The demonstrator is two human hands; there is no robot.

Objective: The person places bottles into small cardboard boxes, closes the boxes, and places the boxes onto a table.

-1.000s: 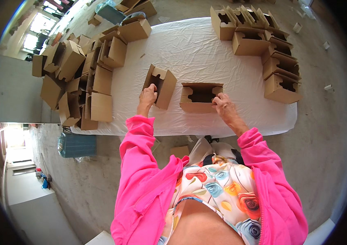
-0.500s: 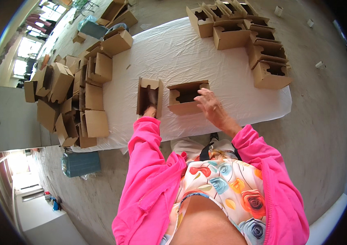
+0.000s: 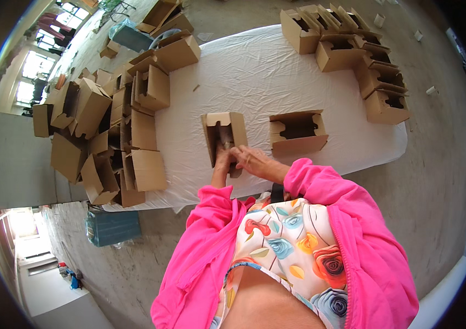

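A brown cardboard box (image 3: 226,133) with cut-out flaps stands on the white-covered table (image 3: 255,77), open towards me. My left hand (image 3: 222,162) grips its near bottom edge. My right hand (image 3: 250,158) has come across and rests on the same box's lower right corner, fingers touching the cardboard. A second open cardboard box (image 3: 297,131) lies to the right of my hands, untouched.
A heap of folded cardboard boxes (image 3: 112,126) crowds the table's left end and spills past it. Several more assembled boxes (image 3: 353,49) line the far right corner. A blue crate (image 3: 111,227) stands on the concrete floor below the table's near left.
My right hand left the right-hand box and moved left onto the box that my left hand holds. That box now stands more upright, closer to me.
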